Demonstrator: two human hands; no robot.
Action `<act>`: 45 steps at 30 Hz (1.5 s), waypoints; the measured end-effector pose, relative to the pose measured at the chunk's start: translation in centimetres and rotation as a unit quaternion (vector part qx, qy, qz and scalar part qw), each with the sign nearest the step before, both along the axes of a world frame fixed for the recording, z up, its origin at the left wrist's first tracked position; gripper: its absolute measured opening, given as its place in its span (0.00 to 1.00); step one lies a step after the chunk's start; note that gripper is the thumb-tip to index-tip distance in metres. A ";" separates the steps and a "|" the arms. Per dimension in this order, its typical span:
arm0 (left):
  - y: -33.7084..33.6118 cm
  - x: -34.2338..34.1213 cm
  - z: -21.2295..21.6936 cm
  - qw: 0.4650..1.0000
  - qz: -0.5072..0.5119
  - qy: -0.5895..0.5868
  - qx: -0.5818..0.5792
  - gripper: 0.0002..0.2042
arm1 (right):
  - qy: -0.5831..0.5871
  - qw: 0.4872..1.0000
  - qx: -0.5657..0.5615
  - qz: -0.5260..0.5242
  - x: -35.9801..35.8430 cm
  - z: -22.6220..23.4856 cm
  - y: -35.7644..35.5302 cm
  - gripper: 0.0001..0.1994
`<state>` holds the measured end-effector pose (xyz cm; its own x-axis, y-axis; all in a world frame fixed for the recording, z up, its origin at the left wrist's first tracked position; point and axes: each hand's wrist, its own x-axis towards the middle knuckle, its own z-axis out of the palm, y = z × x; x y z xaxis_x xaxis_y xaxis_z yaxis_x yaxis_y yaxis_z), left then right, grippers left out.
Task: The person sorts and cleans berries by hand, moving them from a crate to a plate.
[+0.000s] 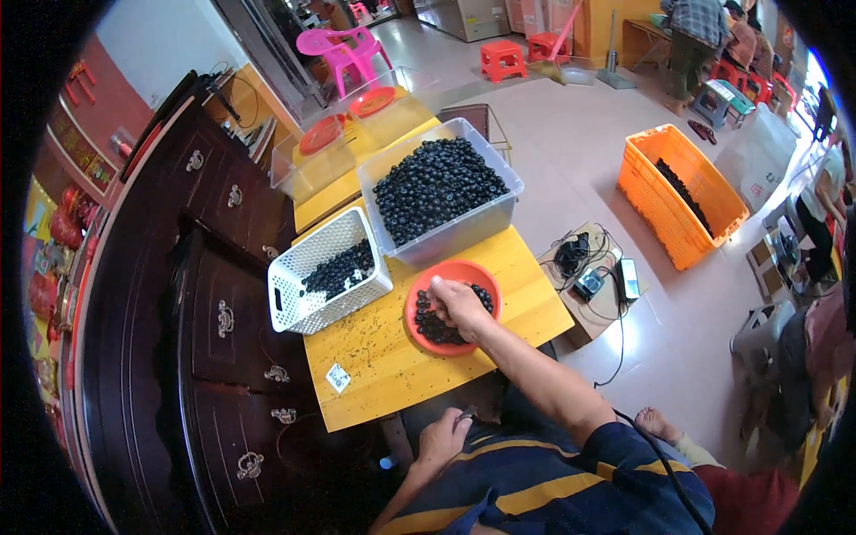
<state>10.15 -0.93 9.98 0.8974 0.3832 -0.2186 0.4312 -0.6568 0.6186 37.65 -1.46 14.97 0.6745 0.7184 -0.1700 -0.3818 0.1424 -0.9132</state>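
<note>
My right hand point(456, 305) reaches over an orange-red bowl point(417, 332) on the yellow table, its fingers closed among small black round pieces point(439, 330); what they grip is hidden. Low in front of my body, close to the table's near edge, my left hand point(441, 439) is closed, with a small dark tip point(467, 413) showing at its thumb. Behind the bowl stands a clear plastic bin point(455, 234) heaped with such black pieces. Left of the bowl, a white perforated basket point(308, 308) holds a smaller pile of them.
Dark crumbs and a white square label point(338, 378) lie on the yellow table point(392, 383). Dark wooden drawers point(241, 330) border it on the left. A box with cables point(580, 259) and an orange crate point(682, 250) stand to the right. Other people are farther off.
</note>
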 end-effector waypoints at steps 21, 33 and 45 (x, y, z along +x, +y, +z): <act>1.6 0.0 0.0 0.990 -0.138 -0.016 -0.006 0.15 | 0.607 0.754 0.253 0.008 -3.6 -3.4 -0.6 0.19; 1.6 -1.8 -0.8 0.992 -0.099 -0.072 -0.040 0.15 | 0.611 0.728 0.310 -0.022 -3.9 -3.3 -0.4 0.21; 1.8 -3.2 -1.1 0.965 0.046 -0.177 -0.187 0.09 | 0.505 0.828 0.240 -0.040 -5.4 -1.6 -1.7 0.13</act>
<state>6.92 0.83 8.85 0.9074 0.4180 -0.0429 0.1946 -0.3275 0.9246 32.28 -3.19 13.38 0.4109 0.8269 -0.3839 -0.8884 0.4578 0.0351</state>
